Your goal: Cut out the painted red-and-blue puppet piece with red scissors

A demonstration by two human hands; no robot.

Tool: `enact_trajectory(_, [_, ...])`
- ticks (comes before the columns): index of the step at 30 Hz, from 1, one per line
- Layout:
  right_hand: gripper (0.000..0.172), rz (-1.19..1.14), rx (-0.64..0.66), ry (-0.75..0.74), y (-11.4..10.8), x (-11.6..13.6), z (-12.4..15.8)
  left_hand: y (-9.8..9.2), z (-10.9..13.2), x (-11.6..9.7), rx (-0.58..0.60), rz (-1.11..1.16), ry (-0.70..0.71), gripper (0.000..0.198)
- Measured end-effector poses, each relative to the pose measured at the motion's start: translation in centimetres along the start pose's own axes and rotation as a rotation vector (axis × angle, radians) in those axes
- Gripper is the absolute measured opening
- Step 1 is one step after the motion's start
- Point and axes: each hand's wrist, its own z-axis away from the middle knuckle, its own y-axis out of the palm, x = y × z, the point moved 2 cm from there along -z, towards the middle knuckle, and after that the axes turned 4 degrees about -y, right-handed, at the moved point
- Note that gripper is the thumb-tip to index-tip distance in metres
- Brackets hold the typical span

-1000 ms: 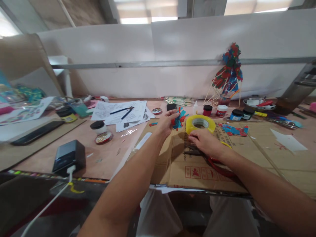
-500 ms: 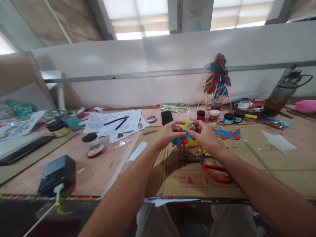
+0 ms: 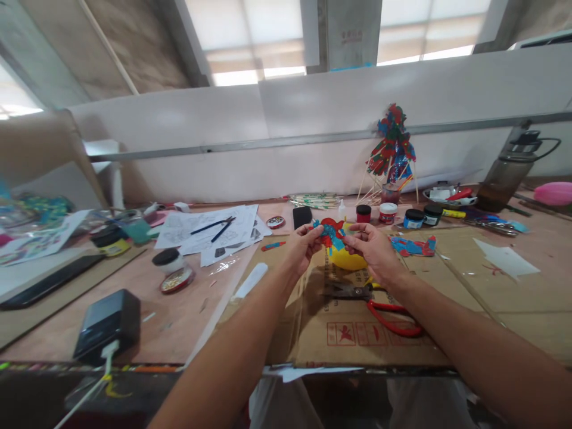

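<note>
Both my hands are raised over the flattened cardboard sheet (image 3: 402, 310) and pinch a small red and blue painted cut-out (image 3: 331, 233) between them. My left hand (image 3: 304, 247) grips its left side with closed fingers. My right hand (image 3: 373, 250) holds its right edge with thumb and fingertips. Just behind and below the cut-out lies a yellow tape roll (image 3: 348, 260), partly hidden by my hands. Red-handled scissors (image 3: 379, 304) lie on the cardboard under my right wrist.
Several small paint jars (image 3: 388, 213), a glue bottle (image 3: 342, 210), a black phone (image 3: 302, 216) and a cup of painted figures on sticks (image 3: 393, 155) stand behind. Printed sheets with pens (image 3: 214, 226) lie left. A black box with a white cable (image 3: 107, 325) sits near the front edge.
My right hand left the tape roll on the cardboard and came up to join my left hand on the cut-out. Both hands then lifted it a little higher.
</note>
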Motion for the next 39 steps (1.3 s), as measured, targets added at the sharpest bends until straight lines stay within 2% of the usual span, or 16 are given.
enact_trajectory(6, [0.053,-0.021,-0.036,-0.011,-0.2,-0.1,0.0,0.8,0.4,1.4,-0.064,0.109,-0.107,0.034])
enact_trajectory(13, [0.047,0.001,-0.04,-0.012,-0.3,-0.6,-0.2,1.5,1.0,1.6,0.057,-0.006,-0.046,0.025])
enact_trajectory(16, [0.045,0.03,-0.029,-0.001,-0.3,-0.9,-0.2,1.3,1.0,1.7,0.068,-0.041,-0.042,0.029])
enact_trajectory(21, [0.045,0.055,-0.035,0.022,-0.4,-1.0,-0.2,1.6,1.2,2.1,0.02,0.017,-0.07,0.029])
enact_trajectory(26, [0.049,0.04,0.033,0.037,0.1,-0.3,0.2,2.5,1.9,2.1,0.096,0.036,-0.112,0.031])
enact_trajectory(30, [0.047,0.032,0.086,0.038,0.1,-0.1,0.1,2.1,1.8,1.2,-0.003,0.068,-0.073,0.025])
enact_trajectory(35, [0.039,0.107,0.111,0.033,-0.2,0.6,-0.4,1.3,1.3,-0.4,-0.118,0.132,0.001,0.029])
enact_trajectory(38, [0.025,0.256,0.214,-0.046,-0.3,1.8,0.5,1.1,1.1,-1.0,-0.139,0.146,0.016,0.029])
enact_trajectory(39, [0.019,0.388,0.291,-0.118,-0.5,2.3,1.2,1.0,1.1,-1.1,-0.145,0.147,0.019,0.029])
